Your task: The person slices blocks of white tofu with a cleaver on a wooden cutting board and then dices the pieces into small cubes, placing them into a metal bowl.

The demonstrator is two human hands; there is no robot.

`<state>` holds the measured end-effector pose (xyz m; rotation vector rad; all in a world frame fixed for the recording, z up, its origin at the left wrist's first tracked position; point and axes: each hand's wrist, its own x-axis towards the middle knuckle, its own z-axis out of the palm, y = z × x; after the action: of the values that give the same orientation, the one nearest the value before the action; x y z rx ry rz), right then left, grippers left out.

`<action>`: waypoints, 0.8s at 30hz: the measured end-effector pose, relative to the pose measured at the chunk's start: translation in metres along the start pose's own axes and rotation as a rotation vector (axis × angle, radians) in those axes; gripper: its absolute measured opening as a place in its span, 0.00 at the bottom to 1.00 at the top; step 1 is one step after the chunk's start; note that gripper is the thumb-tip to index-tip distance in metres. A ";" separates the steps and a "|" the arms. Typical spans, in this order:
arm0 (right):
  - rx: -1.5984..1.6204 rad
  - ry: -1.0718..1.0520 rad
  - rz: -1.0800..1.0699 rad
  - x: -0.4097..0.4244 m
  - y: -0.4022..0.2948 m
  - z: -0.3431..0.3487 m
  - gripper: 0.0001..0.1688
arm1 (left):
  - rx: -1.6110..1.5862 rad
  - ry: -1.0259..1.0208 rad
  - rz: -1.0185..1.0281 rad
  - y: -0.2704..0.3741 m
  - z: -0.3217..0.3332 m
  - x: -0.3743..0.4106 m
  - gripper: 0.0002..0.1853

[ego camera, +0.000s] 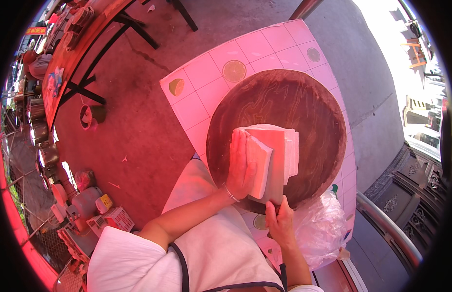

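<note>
On the round wooden chopping board (277,98) lies a white block (260,166) that looks like tofu. My left hand (241,166) rests along its left side, fingers straight and close together. A broad cleaver blade (276,160) stands tilted against the block's right side. Further white pieces (292,153) show right of the blade and beyond its far end. My right hand (280,219) grips the cleaver at the board's near edge; most of the handle is hidden by the fingers.
The board sits on a table with a lemon-patterned tile-print cover (200,98). A clear plastic bag (321,230) lies by my right forearm. Left are a long wooden table (91,33), a bucket (92,116), metal pots (49,155) and a white plastic basket (118,219). A metal rail (390,228) runs at right.
</note>
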<state>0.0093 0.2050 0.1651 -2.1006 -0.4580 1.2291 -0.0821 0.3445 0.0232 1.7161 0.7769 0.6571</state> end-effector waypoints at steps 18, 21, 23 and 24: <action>-0.166 -0.025 -0.095 -0.007 -0.017 0.019 0.07 | -0.072 -0.009 0.030 0.001 -0.006 0.001 0.36; -0.172 -0.021 -0.088 -0.006 -0.017 0.021 0.07 | -0.101 0.018 0.049 0.008 -0.009 0.007 0.35; -0.187 -0.010 -0.110 -0.005 -0.016 0.023 0.07 | -0.134 0.050 0.062 0.015 -0.011 0.010 0.35; -0.203 -0.004 -0.132 -0.004 -0.016 0.023 0.07 | -0.134 0.053 0.069 0.014 -0.010 0.010 0.35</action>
<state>-0.0127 0.2221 0.1706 -2.1968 -0.7389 1.1511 -0.0808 0.3560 0.0394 1.6143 0.6972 0.7877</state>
